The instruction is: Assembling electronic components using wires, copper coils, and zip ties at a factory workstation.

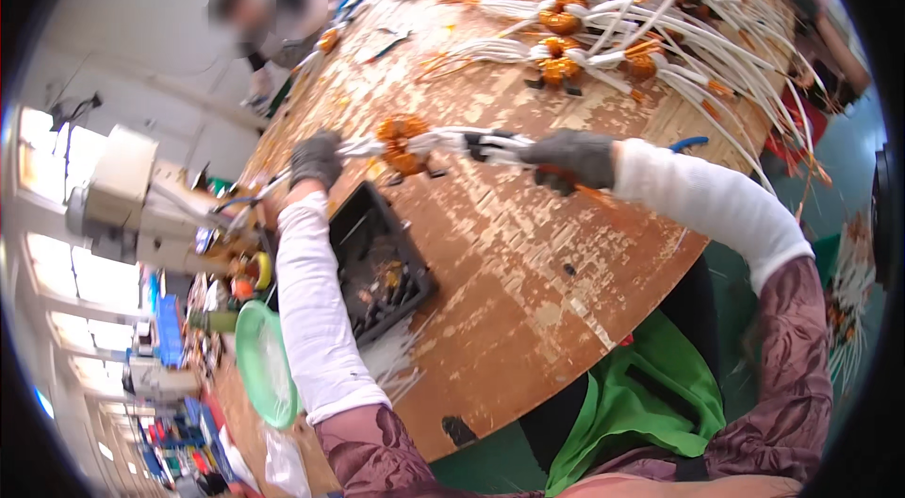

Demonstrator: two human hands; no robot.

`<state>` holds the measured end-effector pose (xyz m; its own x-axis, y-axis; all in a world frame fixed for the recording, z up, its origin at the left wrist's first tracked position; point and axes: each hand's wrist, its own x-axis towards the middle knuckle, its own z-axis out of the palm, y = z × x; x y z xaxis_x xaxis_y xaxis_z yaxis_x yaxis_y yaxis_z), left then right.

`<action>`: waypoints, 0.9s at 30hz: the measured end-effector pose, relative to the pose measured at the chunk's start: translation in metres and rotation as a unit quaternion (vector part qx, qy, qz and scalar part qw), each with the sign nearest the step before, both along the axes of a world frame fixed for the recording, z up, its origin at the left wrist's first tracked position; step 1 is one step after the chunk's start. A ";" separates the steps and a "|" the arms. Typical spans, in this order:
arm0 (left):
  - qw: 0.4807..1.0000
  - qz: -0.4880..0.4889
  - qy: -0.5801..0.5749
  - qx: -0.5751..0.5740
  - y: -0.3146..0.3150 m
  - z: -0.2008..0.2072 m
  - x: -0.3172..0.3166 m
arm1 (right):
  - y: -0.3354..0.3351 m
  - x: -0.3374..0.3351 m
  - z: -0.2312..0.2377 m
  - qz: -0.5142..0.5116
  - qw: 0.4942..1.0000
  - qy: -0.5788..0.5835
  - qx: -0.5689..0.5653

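A copper-wound ring coil (pixel 403 141) with white sleeved leads lies stretched between my hands over the worn wooden table. My left hand (pixel 317 158), in a dark grey glove, is closed round the leads on the coil's left side. On the other side, my right hand (pixel 573 158), gloved too, grips the white leads (pixel 452 137) just past some black sleeving (pixel 490 147). Copper-coloured wire ends show under the right hand. Both gloves hide the parts of the leads inside them.
A black bin (pixel 377 262) of small dark parts stands beside my left forearm, near a green basin (pixel 264 361). Many finished-looking coils (pixel 558 59) with white leads pile up at the far side. Pliers (pixel 386 47) lie beyond. Other people work at the far left and right.
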<state>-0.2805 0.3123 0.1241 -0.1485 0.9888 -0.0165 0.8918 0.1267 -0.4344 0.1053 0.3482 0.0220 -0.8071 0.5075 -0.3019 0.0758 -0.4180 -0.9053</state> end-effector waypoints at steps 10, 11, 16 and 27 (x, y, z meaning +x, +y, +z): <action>0.991 0.094 -0.010 0.099 -0.007 -0.087 -0.050 | 0.019 -0.079 -0.006 0.017 0.888 -0.285 0.362; 0.989 0.063 -0.043 0.129 -0.013 -0.087 -0.041 | 0.023 -0.070 -0.007 0.019 0.829 -0.306 0.468; 0.966 -0.057 -0.135 0.211 -0.070 -0.063 -0.014 | 0.063 -0.003 0.020 -0.118 0.590 -0.298 0.741; 0.940 -0.134 -0.240 0.202 -0.223 -0.004 0.128 | 0.149 0.045 -0.029 -0.079 0.329 -0.560 0.757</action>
<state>-0.1528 0.0890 0.1197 0.0362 0.9296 0.3668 0.9961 -0.0631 0.0614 0.1498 0.4972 -0.0075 -0.5479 0.7692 0.3289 0.8007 0.3683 0.4726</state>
